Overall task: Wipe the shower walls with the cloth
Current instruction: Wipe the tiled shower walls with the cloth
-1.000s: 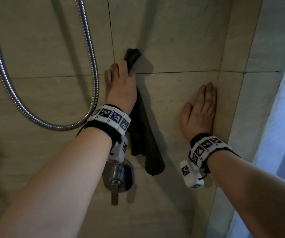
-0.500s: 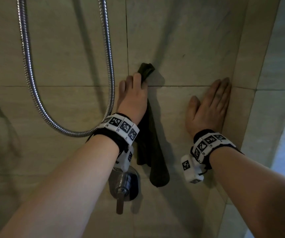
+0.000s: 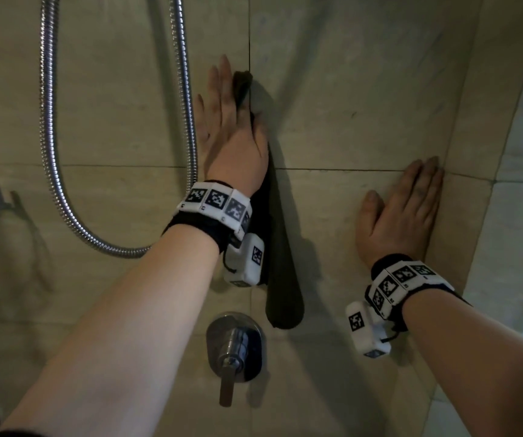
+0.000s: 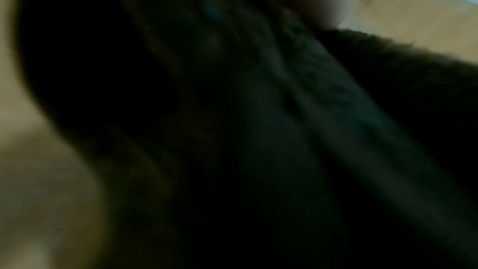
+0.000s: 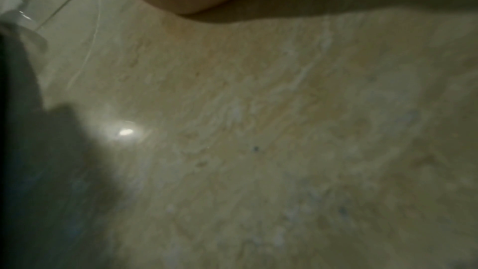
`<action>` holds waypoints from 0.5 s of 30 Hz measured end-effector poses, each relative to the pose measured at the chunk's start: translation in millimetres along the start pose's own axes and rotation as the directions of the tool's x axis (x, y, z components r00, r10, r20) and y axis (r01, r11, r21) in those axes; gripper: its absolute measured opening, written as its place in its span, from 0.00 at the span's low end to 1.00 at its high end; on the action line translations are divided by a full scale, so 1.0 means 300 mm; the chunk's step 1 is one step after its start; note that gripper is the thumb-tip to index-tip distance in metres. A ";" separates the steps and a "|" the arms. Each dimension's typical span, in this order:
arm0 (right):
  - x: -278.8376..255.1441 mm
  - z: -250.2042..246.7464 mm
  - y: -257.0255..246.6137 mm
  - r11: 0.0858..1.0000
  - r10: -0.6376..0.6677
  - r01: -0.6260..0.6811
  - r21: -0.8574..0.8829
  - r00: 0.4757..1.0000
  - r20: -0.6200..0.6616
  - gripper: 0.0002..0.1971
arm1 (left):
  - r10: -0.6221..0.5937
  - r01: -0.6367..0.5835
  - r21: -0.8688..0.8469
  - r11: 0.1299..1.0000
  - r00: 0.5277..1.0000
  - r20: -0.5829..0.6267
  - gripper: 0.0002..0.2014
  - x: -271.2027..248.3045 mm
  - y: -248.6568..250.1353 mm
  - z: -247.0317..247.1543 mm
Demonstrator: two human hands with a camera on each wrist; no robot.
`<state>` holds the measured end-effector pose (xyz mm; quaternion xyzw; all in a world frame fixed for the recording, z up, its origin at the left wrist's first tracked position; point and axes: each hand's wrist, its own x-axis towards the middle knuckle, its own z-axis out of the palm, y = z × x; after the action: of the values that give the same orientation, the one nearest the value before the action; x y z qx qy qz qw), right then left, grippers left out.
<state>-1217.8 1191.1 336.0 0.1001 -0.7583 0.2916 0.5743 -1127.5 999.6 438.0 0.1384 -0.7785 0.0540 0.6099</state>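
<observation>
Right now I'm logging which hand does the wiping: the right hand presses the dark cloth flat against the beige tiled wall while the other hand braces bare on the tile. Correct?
Not quite: the head view shows the left hand pressing the dark cloth against the beige tiled wall; the right hand braces bare on the tile.

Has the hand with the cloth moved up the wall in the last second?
Yes. The left hand with the cloth has slid up: its fingertips were at the horizontal tile joint, now they reach well above it.
</observation>
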 end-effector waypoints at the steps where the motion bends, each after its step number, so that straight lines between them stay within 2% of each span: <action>1: -0.001 0.001 0.001 1.000 -0.002 0.002 -0.001 1.000 -0.003 0.36 | 0.005 -0.004 -0.028 1.000 1.000 0.011 0.26 -0.007 0.016 0.008; 3: -0.002 0.001 0.001 1.000 -0.001 0.001 0.001 1.000 -0.004 0.36 | 0.120 -0.113 -0.134 0.985 0.992 0.048 0.25 -0.046 0.043 0.016; 5: -0.002 0.001 0.000 1.000 0.000 0.000 0.000 1.000 -0.009 0.36 | 0.336 -0.316 -0.190 0.929 0.939 0.078 0.23 -0.095 0.052 0.026; 7: -0.002 0.002 0.000 1.000 -0.003 0.003 -0.001 1.000 -0.021 0.36 | 0.478 -0.466 -0.116 0.877 0.871 0.111 0.24 -0.115 0.033 0.030; 8: -0.001 0.001 -0.001 1.000 -0.003 0.002 -0.002 1.000 -0.024 0.36 | 0.496 -0.492 -0.062 0.868 0.859 0.126 0.25 -0.108 0.016 0.026; 10: -0.001 0.000 -0.003 1.000 0.002 -0.002 -0.003 1.000 -0.013 0.36 | 0.433 -0.437 0.004 0.900 0.893 0.119 0.28 -0.074 -0.020 0.001; 12: -0.004 0.000 -0.002 1.000 0.007 -0.007 -0.010 1.000 -0.001 0.36 | 0.272 -0.277 0.029 0.961 0.955 0.117 0.31 -0.026 -0.053 -0.025; 15: -0.005 0.000 -0.004 1.000 0.008 -0.008 -0.020 1.000 -0.007 0.36 | 0.102 -0.107 0.040 0.993 0.988 0.116 0.32 0.022 -0.037 -0.036</action>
<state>-1216.6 1189.9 334.9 0.0907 -0.7597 0.2867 0.5766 -1115.7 990.6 446.0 0.1142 -0.8167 0.0957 0.5574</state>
